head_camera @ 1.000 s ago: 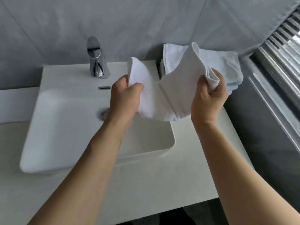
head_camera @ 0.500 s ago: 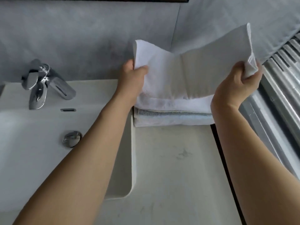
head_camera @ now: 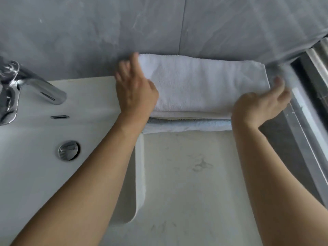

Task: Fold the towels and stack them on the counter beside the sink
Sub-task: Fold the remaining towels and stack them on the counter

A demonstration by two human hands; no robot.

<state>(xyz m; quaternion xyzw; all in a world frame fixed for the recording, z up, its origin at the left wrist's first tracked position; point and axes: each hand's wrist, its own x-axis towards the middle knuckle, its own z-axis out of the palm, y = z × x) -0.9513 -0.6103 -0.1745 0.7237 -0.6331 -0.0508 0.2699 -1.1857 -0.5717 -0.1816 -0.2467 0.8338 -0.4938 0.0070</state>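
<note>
A folded white towel (head_camera: 202,82) lies flat on top of a stack of folded towels (head_camera: 188,124) at the back of the pale counter (head_camera: 191,174), right of the sink (head_camera: 35,139). The lowest towel in the stack is light blue. My left hand (head_camera: 134,89) rests at the white towel's left end with fingers spread and fairly straight. At the towel's right end my right hand (head_camera: 260,105) has its fingers extended along the edge; it is blurred. Neither hand grips the towel.
A chrome tap (head_camera: 26,86) and the drain plug (head_camera: 68,150) sit at the left in the white basin. Grey wall tiles rise right behind the stack. A metal window frame (head_camera: 308,103) runs along the counter's right side.
The white towel, held up in the air by both hands before, now lies flat on the stack. Both hands have let go and rest at its ends.
</note>
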